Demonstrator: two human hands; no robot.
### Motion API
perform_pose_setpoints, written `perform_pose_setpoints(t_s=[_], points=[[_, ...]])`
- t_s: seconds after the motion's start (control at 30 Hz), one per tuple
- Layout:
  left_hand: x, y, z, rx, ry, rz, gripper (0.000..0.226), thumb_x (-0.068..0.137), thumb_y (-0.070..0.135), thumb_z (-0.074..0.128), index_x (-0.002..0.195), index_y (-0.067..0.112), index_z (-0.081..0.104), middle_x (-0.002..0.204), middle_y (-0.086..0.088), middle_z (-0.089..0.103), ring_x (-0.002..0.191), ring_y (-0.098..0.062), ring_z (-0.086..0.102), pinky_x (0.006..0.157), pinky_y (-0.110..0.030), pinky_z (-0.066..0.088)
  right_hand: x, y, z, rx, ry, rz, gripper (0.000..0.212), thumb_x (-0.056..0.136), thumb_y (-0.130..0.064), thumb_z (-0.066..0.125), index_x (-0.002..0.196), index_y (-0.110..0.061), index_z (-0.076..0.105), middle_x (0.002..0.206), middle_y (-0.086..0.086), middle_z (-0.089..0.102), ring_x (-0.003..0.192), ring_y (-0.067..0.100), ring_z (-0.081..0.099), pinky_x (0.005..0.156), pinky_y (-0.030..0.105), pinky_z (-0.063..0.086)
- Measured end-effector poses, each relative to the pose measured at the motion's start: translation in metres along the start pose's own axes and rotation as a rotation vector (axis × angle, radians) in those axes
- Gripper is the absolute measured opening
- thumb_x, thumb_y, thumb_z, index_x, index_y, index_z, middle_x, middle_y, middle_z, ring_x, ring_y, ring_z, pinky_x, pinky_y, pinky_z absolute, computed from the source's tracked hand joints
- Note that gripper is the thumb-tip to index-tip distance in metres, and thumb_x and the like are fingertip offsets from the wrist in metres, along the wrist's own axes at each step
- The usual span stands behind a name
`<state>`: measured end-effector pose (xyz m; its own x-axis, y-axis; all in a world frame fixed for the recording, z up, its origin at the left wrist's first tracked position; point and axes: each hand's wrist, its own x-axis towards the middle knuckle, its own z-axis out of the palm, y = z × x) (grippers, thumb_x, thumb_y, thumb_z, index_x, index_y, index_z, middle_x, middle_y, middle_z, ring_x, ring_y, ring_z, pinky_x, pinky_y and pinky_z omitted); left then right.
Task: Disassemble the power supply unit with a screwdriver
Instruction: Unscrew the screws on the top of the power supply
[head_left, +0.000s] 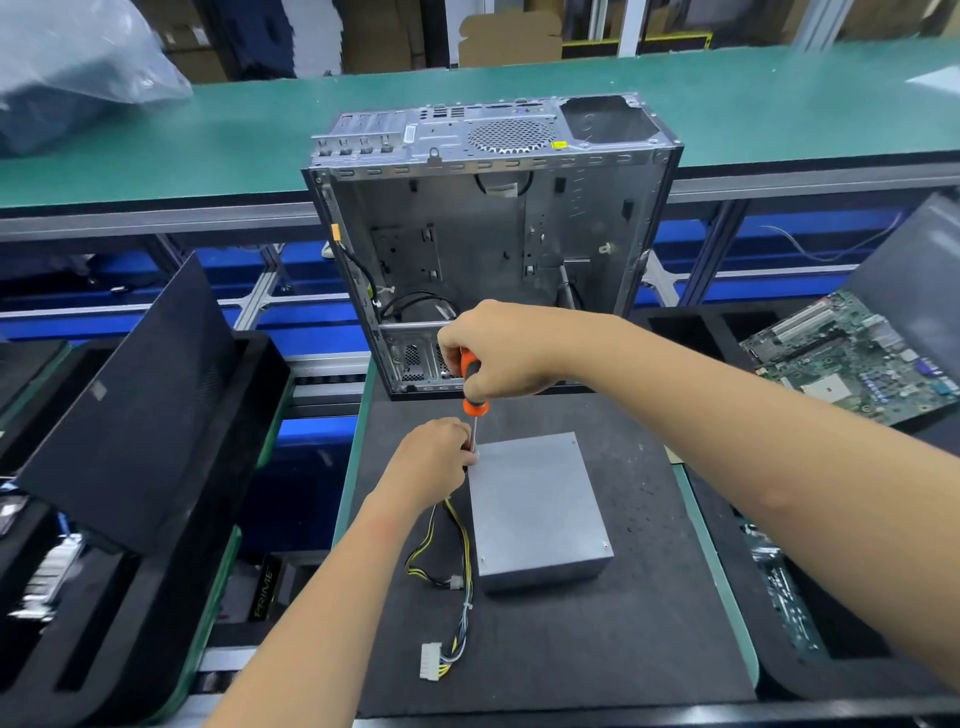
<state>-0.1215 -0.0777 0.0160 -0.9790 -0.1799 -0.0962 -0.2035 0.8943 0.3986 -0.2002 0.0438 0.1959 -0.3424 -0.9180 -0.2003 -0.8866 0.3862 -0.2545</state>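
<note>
Head view, right hand (511, 351) gripping screwdriver (474, 387), left hand (434, 457) seemingly pinching its shaft

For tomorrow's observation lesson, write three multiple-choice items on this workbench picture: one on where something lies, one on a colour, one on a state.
1. Where does the motherboard lie?
A. inside the computer case
B. on a tray at the right
C. on the power supply unit

2. What colour is the screwdriver handle?
A. orange and black
B. blue
C. yellow

3. What is the right hand doing?
A. resting open on the mat
B. gripping the handle
C. holding a cable

Key: 1 B, the board sits right of the computer case. 2 A, orange shows through the fingers. 3 B, its fingers curl round the handle, tip at the far left corner of the power supply unit.
</note>
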Motion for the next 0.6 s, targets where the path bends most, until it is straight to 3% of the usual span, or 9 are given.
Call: perform_pose_setpoints(t_s=[0.2, 0.3, 0.43, 0.5, 0.6], points=[[-0.002, -0.001, 0.007, 0.097, 0.012, 0.053, 0.012, 0.084, 0.005, 0.054, 0.079, 0.015, 0.052, 0.093, 0.000, 0.055, 0.082, -0.022, 0.056, 0.068, -0.036, 0.047, -0.001, 0.002, 0.002, 0.018, 0.034, -0.004, 0.014, 0.082, -0.021, 0.067, 0.094, -0.015, 0.061, 0.078, -0.014, 0.047, 0.067, 0.004, 0.046, 0.051, 0.024, 0.032], [-0.004, -0.004, 0.012, 0.062, 0.050, 0.052, 0.006, 0.089, 0.012, 0.055, 0.084, 0.010, 0.057, 0.091, -0.003, 0.055, 0.081, -0.023, 0.056, 0.071, -0.037, 0.047, -0.002, 0.005, 0.004, 0.053, 0.063, 0.015, 0.015, 0.079, -0.019, 0.068, 0.093, -0.014, 0.063, 0.078, -0.015, 0.052, 0.071, 0.006, 0.052, 0.052, 0.027, 0.038], [-0.003, -0.002, 0.016, 0.017, 0.064, 0.059, 0.012, 0.092, 0.011, 0.053, 0.081, 0.014, 0.048, 0.086, 0.001, 0.047, 0.080, -0.020, 0.049, 0.064, -0.029, 0.038, -0.004, 0.010, 0.002, 0.073, 0.078, 0.045, 0.015, 0.076, -0.020, 0.069, 0.088, -0.016, 0.063, 0.079, -0.013, 0.058, 0.077, 0.010, 0.055, 0.059, 0.031, 0.047], [-0.002, -0.003, 0.015, -0.013, 0.094, 0.021, 0.017, 0.091, 0.008, 0.053, 0.079, 0.018, 0.045, 0.083, 0.007, 0.041, 0.077, -0.016, 0.044, 0.061, -0.023, 0.032, -0.005, 0.014, -0.001, 0.057, 0.103, 0.066, 0.018, 0.074, -0.024, 0.073, 0.086, -0.016, 0.061, 0.080, -0.010, 0.057, 0.076, 0.013, 0.054, 0.056, 0.030, 0.044], [-0.003, -0.012, 0.004, -0.175, 0.196, -0.103, 0.021, 0.088, 0.001, 0.054, 0.079, 0.019, 0.047, 0.083, 0.005, 0.050, 0.075, -0.017, 0.048, 0.064, -0.026, 0.037, -0.005, 0.022, -0.003, 0.078, 0.086, 0.125, 0.031, 0.072, -0.034, 0.080, 0.081, -0.019, 0.055, 0.079, -0.004, 0.060, 0.070, 0.013, 0.058, 0.054, 0.029, 0.042]])
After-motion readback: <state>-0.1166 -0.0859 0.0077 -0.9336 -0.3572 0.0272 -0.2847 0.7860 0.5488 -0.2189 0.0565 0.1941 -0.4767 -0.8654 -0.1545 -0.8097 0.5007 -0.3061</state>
